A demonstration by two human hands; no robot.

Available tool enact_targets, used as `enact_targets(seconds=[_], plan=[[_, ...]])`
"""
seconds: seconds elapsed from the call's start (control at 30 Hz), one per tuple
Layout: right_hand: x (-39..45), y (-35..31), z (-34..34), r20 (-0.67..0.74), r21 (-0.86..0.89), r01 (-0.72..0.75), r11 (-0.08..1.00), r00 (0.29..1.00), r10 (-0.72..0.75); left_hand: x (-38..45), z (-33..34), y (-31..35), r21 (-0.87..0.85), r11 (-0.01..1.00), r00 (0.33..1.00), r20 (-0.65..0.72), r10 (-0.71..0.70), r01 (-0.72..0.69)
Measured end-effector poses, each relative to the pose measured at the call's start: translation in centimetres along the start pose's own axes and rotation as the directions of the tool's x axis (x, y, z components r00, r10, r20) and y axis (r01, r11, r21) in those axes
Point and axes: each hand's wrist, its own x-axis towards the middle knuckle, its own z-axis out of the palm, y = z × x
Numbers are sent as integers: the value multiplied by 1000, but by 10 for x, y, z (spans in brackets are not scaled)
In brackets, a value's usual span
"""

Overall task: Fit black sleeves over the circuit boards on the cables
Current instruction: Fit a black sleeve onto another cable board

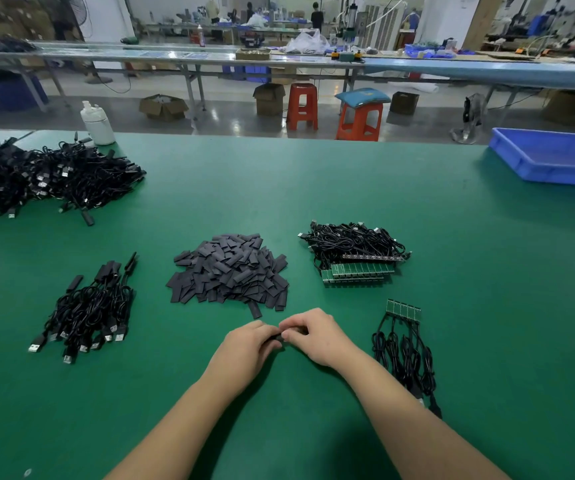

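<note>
My left hand (248, 345) and my right hand (317, 336) meet just above the green table, and both pinch a small black sleeve (278, 338) between their fingertips. What the sleeve covers is hidden by my fingers. A heap of loose black sleeves (229, 270) lies just beyond my hands. To the right, a short row of green circuit boards on black cables (404, 310) lies flat. Farther back right is a stack of boards with cables (357, 261). On the left is a pile of sleeved cables (88, 310).
A big tangle of black cables (36, 178) fills the far left beside a white bottle (98, 123). A blue plastic tray (553, 157) stands at the far right corner. Green table (348, 188) stretches between the piles.
</note>
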Motion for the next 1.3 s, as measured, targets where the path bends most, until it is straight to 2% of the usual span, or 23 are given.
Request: enact_targets(seconds=[0.07, 0.13, 0.2, 0.27, 0.67, 0.83, 1.1, 1.3], plan=[[0, 2, -6, -35, -125, 65, 990, 997, -70, 0, -1, 0, -28, 1000, 999, -40, 4, -5], [0, 3, -11, 28, -193, 126, 973, 992, -123, 0, -3, 0, -54, 999, 997, -74, -8, 4], [-2, 4, -13, 94, -149, 117, 982, 990, -104, 0, -3, -1, -62, 998, 996, -88, -16, 10], [-5, 4, -13, 99, -64, 73, 995, 993, -66, 0, -1, 0, -65, 998, 996, -87, -21, 16], [-7, 4, -10, 99, -11, -6, 1000, 995, 8, -1, 6, -1, -46, 998, 994, -102, 33, -37], [-4, 5, -8, 99, -17, -33, 999, 994, 34, -4, 10, -1, -56, 997, 991, -121, 50, -57], [-6, 4, -7, 108, -88, 20, 996, 994, -10, -3, 13, 1, -61, 994, 992, -101, 80, -87], [-8, 0, -7, 93, -128, 33, 991, 995, -22, -2, 15, 2, -25, 998, 995, -83, 55, -57]])
